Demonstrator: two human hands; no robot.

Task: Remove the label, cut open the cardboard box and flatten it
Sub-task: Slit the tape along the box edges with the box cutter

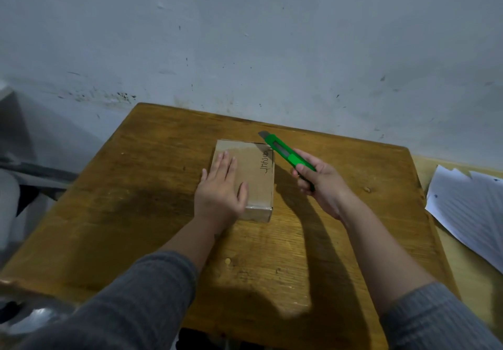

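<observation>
Wall (pixel 245 36), grey and speckled with dark marks, stands right behind the worktop (pixel 136 213) and closes off its far edge. Wood of the worktop is scuffed and yellow-brown, with bare room to the left of the cardboard box (pixel 255 170) and in front of it, towards the near edge. To the right, past the worktop's right edge, a stack of white lined papers (pixel 468 213) lies on a paler surface, well apart from the box. At the left edge of the view sit dim grey shapes, too blurred to tell.

The cardboard box lies flat near the middle of the worktop, closed, with dark handwriting along its right side and clear tape over its near end. The left hand (pixel 220 189) lies on the box's top, palm down, fingers straight and spread, covering its left half. The right hand (pixel 321 183) is raised just right of the box, fist wrapped around a green utility knife (pixel 285 153). The knife's blade (pixel 263 134) is extended and points away over the box's far right corner. Both forearms wear grey ribbed sleeves (pixel 130 303).
</observation>
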